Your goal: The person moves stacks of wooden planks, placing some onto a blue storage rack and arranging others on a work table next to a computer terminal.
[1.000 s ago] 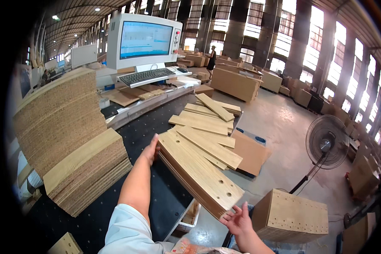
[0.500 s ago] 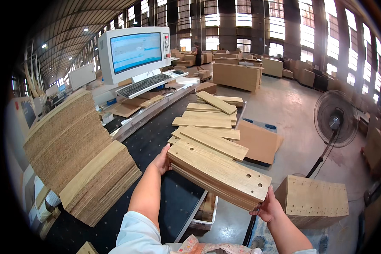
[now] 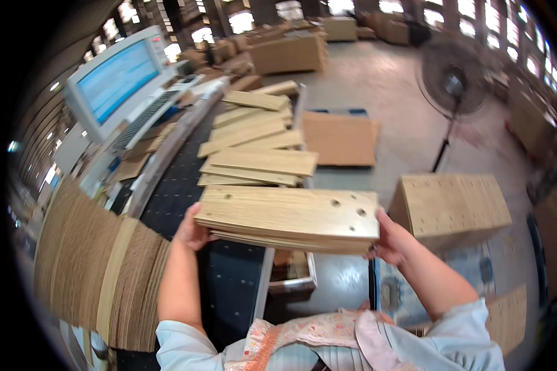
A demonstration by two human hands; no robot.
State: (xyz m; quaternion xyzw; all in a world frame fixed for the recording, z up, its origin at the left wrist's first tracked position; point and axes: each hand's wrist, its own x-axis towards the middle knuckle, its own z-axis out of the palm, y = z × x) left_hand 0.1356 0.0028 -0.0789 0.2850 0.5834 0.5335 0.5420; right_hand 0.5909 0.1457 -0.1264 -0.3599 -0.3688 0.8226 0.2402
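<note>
Between my two hands is a stack of wood-grain boards (image 3: 284,213), its top board drilled with several holes. My left hand (image 3: 194,229) grips the left end of the stack, fingers wrapped under it. At the opposite end, my right hand (image 3: 390,238) is closed around the edge. Just beyond the stack, loose wooden boards (image 3: 260,162) lie overlapping on the black table (image 3: 229,284). Tall stacks of cut boards (image 3: 93,266) stand at the left. To the right of my right hand is a block of stacked drilled boards (image 3: 455,198) on a blue pallet (image 3: 436,275).
A monitor (image 3: 117,77) and keyboard (image 3: 145,114) stand at the far left. A standing fan (image 3: 455,83) is at the right, with a cardboard sheet (image 3: 339,139) nearer the table. Below the held boards sits a white-rimmed bin (image 3: 309,272). Large cartons (image 3: 288,54) stand farther back.
My view has turned to the right, blurring the surroundings. The held stack has swung from slanting to nearly level across the picture and moved toward the block of drilled boards.
</note>
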